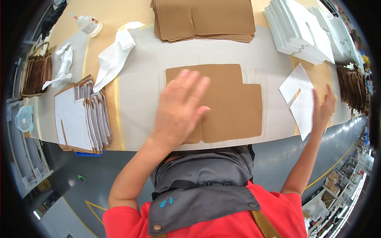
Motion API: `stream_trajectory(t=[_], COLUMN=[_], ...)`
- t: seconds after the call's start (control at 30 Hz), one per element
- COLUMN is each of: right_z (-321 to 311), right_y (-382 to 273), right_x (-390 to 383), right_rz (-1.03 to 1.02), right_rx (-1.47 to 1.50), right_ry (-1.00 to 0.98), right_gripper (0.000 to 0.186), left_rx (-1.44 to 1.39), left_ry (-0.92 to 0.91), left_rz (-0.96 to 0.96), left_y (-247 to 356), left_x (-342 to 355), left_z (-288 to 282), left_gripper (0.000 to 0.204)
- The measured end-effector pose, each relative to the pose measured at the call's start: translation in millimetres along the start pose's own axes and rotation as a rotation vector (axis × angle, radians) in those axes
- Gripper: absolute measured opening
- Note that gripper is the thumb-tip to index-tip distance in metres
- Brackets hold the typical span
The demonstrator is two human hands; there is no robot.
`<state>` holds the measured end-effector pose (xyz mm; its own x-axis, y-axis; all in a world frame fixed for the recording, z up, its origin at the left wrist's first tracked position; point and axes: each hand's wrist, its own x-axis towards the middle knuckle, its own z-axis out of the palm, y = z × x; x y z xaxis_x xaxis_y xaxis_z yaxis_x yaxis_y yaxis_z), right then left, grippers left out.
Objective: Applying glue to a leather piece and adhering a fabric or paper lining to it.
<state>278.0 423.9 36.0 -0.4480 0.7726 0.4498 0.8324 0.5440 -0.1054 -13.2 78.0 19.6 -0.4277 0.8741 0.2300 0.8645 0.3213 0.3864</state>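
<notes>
My left hand [180,107] rests, fingers stretched out, on a flat brown cut piece [232,105]. This piece has a stepped notch at its upper right and a slit at its near edge, partly under my hand. On the right, my right hand [324,107] is beside a white slitted sheet [291,89], its thumb at the sheet's right edge and its fingers apart. Whether the thumb touches the sheet I cannot tell. The sheet's lower tip reaches past the table's front edge.
A stack of brown pieces [222,18] lies at the far middle, with stacked white sheets [297,31] at the far right. White-faced brown pieces [71,115] stand at left, near crumpled white strips [117,53] and a white bottle [88,25]. Dark brown bundles [353,87] flank the table.
</notes>
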Motion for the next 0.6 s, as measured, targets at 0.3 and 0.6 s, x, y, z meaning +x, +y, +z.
stream_trajectory(t=[0.3, 0.6], right_z=[43.4, -46.4], right_y=[298.5, 319.3], right_x=[82.0, 88.3], right_rz=[0.139, 0.835], right_rx=[-0.341, 0.932], right_ry=[-0.142, -0.122], right_gripper=[0.085, 0.069], left_rx=[-0.05, -0.087], left_ry=[-0.223, -0.245], left_rz=[0.293, 0.282], left_y=[23.2, 14.2], left_x=[12.8, -14.6], left_z=[49.0, 30.6], left_gripper=[0.067, 0.072])
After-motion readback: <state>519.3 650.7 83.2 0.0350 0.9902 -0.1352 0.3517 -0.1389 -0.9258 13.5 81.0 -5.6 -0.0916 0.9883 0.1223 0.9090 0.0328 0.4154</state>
